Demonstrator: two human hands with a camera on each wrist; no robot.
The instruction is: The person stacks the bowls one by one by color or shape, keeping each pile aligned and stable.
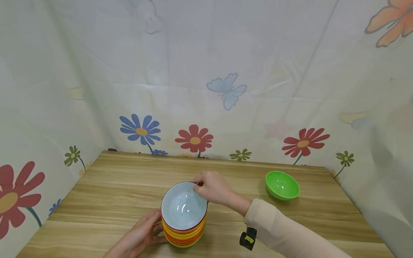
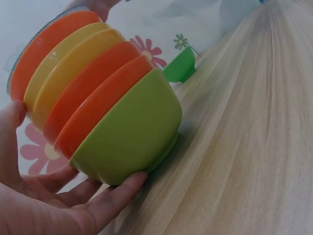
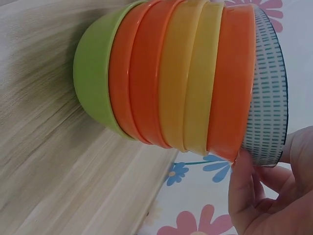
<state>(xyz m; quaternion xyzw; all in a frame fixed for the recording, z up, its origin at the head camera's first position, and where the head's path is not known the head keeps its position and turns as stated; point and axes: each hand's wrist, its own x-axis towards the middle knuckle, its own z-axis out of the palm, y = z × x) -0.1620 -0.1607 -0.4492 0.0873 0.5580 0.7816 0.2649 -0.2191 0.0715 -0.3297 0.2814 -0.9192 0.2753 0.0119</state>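
A stack of nested bowls (image 1: 184,239) stands near the front of the wooden table. At its bottom is a light green bowl (image 2: 132,127), with several orange and yellow ones (image 3: 173,73) above it. On top sits a bowl with a pale, ringed inside (image 1: 184,206); its outside (image 3: 266,93) has rows of teal dashes. My left hand (image 1: 142,231) holds the stack from the left, its thumb high on the side and its fingers lower, by the green bowl. My right hand (image 1: 213,188) pinches the top bowl's rim at the far right.
A bright green bowl (image 1: 282,185) sits apart at the back right of the table (image 1: 129,179). Hanging sheets (image 1: 193,89) printed with flowers and butterflies stand behind and beside the table. A black strapped device (image 1: 247,238) shows below my right sleeve.
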